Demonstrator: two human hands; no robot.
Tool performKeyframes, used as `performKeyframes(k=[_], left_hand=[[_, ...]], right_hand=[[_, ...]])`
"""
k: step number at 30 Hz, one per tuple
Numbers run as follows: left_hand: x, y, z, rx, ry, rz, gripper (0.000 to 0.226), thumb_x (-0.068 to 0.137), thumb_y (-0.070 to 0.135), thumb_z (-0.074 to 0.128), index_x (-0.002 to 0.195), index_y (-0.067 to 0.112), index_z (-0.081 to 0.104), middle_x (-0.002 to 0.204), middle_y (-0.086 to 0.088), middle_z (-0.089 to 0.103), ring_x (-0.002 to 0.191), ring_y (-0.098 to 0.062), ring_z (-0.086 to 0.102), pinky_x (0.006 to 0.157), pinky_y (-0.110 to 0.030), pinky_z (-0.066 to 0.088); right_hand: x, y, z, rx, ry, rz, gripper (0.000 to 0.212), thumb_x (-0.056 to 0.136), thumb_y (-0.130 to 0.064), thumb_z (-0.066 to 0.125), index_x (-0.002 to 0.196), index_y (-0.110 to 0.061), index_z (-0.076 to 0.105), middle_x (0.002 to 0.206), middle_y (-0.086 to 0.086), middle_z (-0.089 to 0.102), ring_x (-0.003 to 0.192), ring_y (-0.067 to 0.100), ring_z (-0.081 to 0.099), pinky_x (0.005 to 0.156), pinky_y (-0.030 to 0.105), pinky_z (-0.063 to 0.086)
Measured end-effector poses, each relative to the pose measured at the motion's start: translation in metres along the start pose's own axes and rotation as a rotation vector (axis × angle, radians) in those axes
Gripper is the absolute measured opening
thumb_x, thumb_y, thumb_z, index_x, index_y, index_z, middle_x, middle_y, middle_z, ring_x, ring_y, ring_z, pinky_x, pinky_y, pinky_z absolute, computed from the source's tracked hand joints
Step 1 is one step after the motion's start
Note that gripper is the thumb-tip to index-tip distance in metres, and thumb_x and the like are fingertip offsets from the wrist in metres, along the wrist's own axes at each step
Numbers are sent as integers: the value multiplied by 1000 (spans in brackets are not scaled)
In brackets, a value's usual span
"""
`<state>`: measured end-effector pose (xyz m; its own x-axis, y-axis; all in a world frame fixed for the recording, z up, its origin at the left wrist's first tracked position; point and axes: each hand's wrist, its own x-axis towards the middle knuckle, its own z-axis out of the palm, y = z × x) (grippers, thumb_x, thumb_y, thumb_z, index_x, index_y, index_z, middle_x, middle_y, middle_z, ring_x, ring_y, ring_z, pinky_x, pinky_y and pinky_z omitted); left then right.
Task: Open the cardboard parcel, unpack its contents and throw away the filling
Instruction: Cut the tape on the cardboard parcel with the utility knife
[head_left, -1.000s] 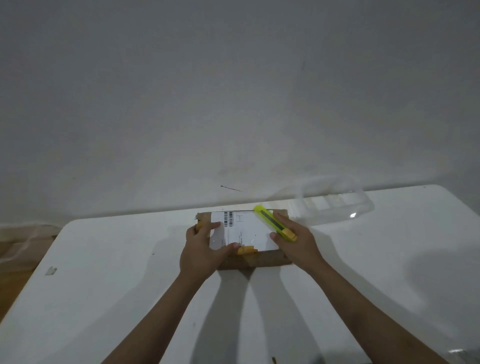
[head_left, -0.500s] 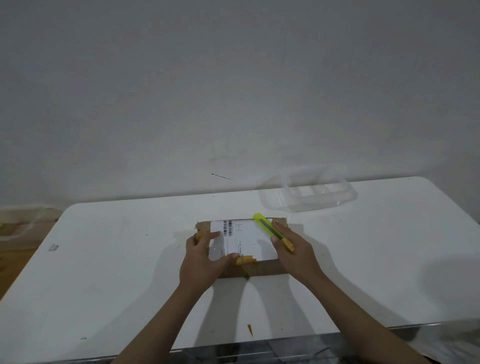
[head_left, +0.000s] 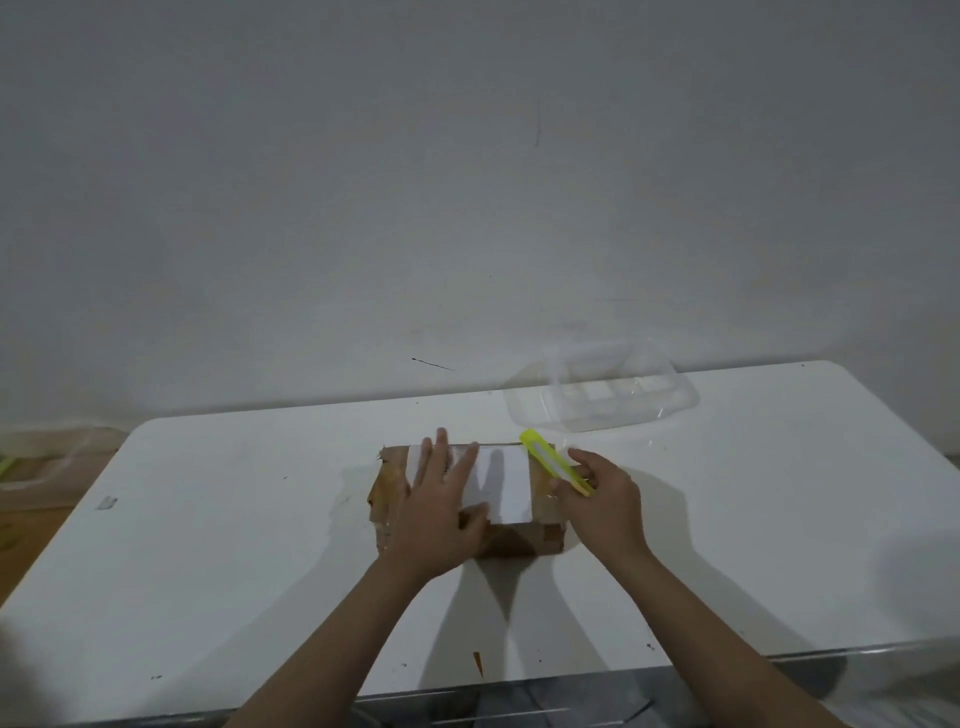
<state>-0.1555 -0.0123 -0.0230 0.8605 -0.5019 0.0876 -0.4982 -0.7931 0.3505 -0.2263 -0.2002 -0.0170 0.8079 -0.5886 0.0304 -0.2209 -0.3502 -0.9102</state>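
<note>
Parcel (head_left: 511, 535) sits flat on the white table (head_left: 234, 519), roughly mid-table, brown tape on the sides, white label (head_left: 506, 483) on top.

Left hand (head_left: 439, 506): spread open, palm down, pressing flat on the parcel top. Fingers reach across the left part of the label toward the far edge, thumb lies along the near edge of the label. Not gripping anything.

Right hand (head_left: 605, 499): closed around the near end of a yellow box cutter (head_left: 553, 460), held at the parcel's right edge. Cutter points away and to the left, its far end over the parcel's far right corner. Can't tell if the blade is out.

1 clear plastic container (head_left: 602, 402) on the far side of the table, apart from the parcel, just beyond the cutter's tip.
</note>
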Motion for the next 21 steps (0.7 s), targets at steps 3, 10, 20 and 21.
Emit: performKeyframes(k=[3,10,20,21], left_hand=[[16,17,12,51,-65,119,63,94,53,30,150,34,7,159,1,-13,146,-21,-13,113,-55,-4],[26,21,34,142,-75,159,63,90,55,1,150,36,4,156,6,-15,146,-19,-11,115,-54,3],[26,20,41,119,-32,153,62,90,55,5,150,37,7,158,5,-11,143,-13,-15,115,-51,5],[26,20,42,117,-26,155,62,91,54,7,150,36,9,158,5,-9,143,-14,-14,115,-51,6]], right_hand=[[6,-2,-6,174,21,144,23,82,-10,67,104,-15,65,86,2,66,78,21,66,72,41,59],[-1,2,-26,364,-131,286,23,94,-6,47,115,-14,54,93,14,67,58,19,53,47,32,50],[-16,24,-35,270,-109,143,32,94,-10,53,125,-16,55,78,11,71,40,10,45,37,27,47],[-17,25,-35,261,-103,140,32,94,-11,55,125,-17,57,77,10,71,39,11,45,37,27,47]])
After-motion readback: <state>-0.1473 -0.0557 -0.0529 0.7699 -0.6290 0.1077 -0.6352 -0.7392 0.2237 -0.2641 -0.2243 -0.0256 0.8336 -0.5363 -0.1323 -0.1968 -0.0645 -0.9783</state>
